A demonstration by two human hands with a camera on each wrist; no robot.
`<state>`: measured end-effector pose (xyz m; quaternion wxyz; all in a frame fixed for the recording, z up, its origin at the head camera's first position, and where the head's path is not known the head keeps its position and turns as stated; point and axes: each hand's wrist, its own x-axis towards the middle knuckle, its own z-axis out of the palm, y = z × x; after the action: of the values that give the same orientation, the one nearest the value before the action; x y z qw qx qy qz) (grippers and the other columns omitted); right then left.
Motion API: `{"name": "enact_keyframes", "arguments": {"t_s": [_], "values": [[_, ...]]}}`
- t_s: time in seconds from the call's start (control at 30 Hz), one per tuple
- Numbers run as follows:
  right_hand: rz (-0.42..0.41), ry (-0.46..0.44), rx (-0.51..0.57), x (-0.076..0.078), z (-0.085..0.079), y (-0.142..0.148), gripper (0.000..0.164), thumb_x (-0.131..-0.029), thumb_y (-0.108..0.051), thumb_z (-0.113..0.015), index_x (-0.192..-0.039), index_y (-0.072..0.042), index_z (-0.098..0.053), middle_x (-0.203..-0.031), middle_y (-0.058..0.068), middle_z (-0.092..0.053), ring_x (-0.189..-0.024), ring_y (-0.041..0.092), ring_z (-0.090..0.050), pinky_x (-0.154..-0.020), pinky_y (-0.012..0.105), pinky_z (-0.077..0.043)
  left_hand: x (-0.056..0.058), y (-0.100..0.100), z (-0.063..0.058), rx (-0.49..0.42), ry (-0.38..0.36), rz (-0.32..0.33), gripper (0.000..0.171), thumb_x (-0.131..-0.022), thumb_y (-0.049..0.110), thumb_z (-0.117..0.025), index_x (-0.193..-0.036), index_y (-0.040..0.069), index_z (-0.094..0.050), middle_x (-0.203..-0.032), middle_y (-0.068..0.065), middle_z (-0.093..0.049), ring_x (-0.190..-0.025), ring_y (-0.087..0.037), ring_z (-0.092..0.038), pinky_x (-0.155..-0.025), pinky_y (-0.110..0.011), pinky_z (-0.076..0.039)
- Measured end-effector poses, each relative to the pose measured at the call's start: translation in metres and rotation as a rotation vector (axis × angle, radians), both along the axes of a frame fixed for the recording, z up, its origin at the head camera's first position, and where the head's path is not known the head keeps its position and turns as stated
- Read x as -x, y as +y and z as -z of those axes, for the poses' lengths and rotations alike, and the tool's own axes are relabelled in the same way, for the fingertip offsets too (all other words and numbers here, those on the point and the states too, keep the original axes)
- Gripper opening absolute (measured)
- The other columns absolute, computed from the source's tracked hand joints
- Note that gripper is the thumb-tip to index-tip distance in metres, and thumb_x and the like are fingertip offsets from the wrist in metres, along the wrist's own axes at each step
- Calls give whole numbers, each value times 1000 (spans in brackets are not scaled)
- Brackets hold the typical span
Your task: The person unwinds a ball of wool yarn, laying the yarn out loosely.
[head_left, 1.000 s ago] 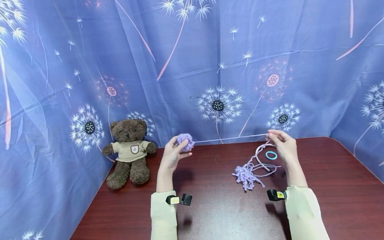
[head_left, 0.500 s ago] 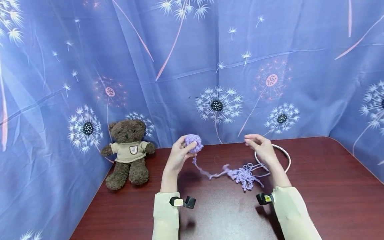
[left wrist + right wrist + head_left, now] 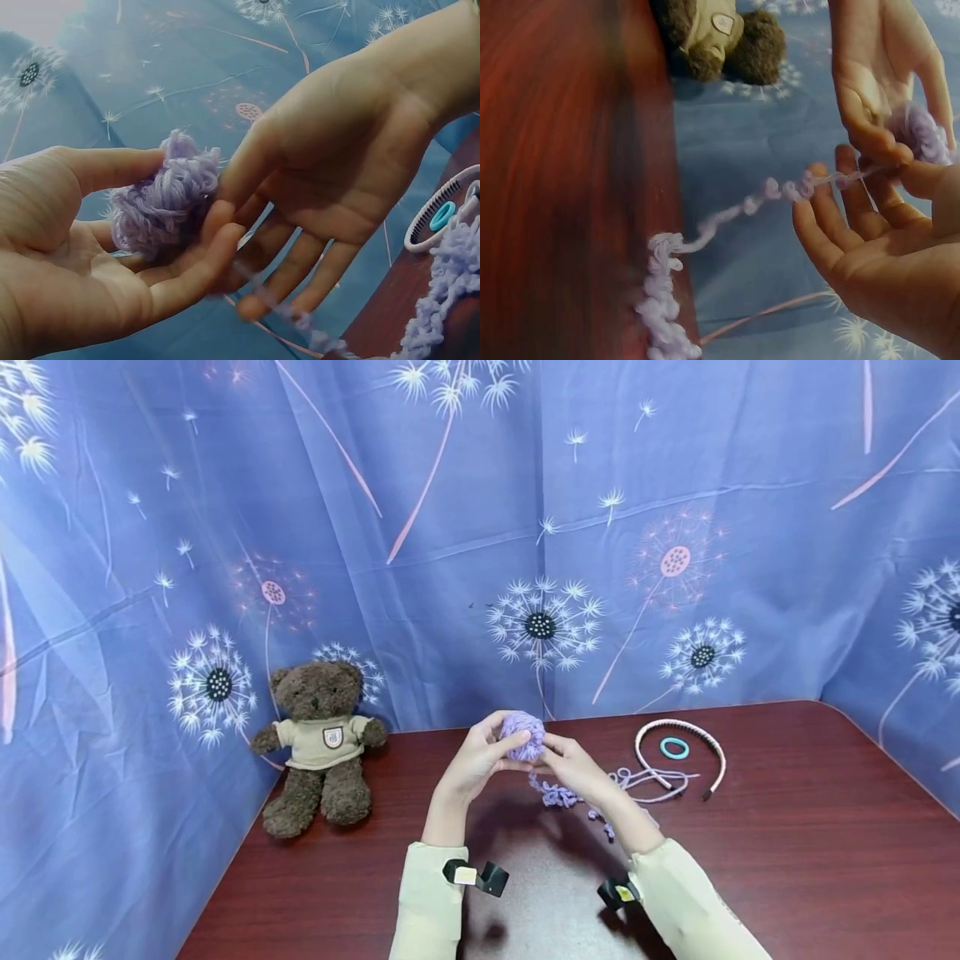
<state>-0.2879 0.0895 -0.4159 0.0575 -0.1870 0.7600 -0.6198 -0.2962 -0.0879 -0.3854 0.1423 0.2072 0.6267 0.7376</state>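
A small ball of fluffy purple yarn (image 3: 525, 733) is held up over the table by my left hand (image 3: 474, 762), thumb on its near side and fingers behind and below. Close against its right side is my right hand (image 3: 581, 770), thumb and forefinger meeting at the strand where it leaves the ball. In the right wrist view this kinked yarn strand (image 3: 751, 204) runs across the other right fingers, which are spread and lightly bent. It leads down to a loose heap of purple yarn (image 3: 557, 795), partly hidden behind my right hand and wrist.
A white headband (image 3: 722, 756) lies at the back right of the dark red table (image 3: 810, 860), with a turquoise ring (image 3: 674, 748) inside its curve. A brown teddy bear (image 3: 318, 747) in a beige shirt sits at the left. Behind hangs a blue dandelion-print curtain (image 3: 465, 635).
The taut strand between my hands was let go and dropped slack. My right hand has come left to the ball, while my left hand has moved right and slightly down with it.
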Motion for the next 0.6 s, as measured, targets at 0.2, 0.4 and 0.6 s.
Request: {"name": "enact_keyframes", "arguments": {"t_s": [0.2, 0.4, 0.6], "values": [[26, -1, -46, 0, -3, 10, 28, -97, -8, -50, -114, 13, -58, -86, 6, -66, -77, 4, -59, -73, 22, -52, 1, -3, 2, 16, -4, 62, 39, -95, -2, -52, -132, -11, -42, -107, -3, -59, -91, -12, -66, -81, -42, -61], [62, -9, -25, 2, -10, 25, 25, -99, -15, -53, -104, 8, -61, -74, -6, -57, -71, 6, -53, -63, 19, -43, 1, -5, 2, 97, 19, 91, 40, -90, -6, -56, -129, -12, -46, -98, 3, -61, -87, -8, -63, -73, -26, -58], [141, -16, -18, 5, -16, 36, 33, -100, -22, -54, -110, 8, -61, -75, -5, -57, -72, 7, -51, -67, 19, -43, 1, -7, 2, 205, 58, 192, 56, -90, -2, -60, -143, -3, -41, -119, -13, -61, -90, -6, -61, -73, -20, -54]]}}
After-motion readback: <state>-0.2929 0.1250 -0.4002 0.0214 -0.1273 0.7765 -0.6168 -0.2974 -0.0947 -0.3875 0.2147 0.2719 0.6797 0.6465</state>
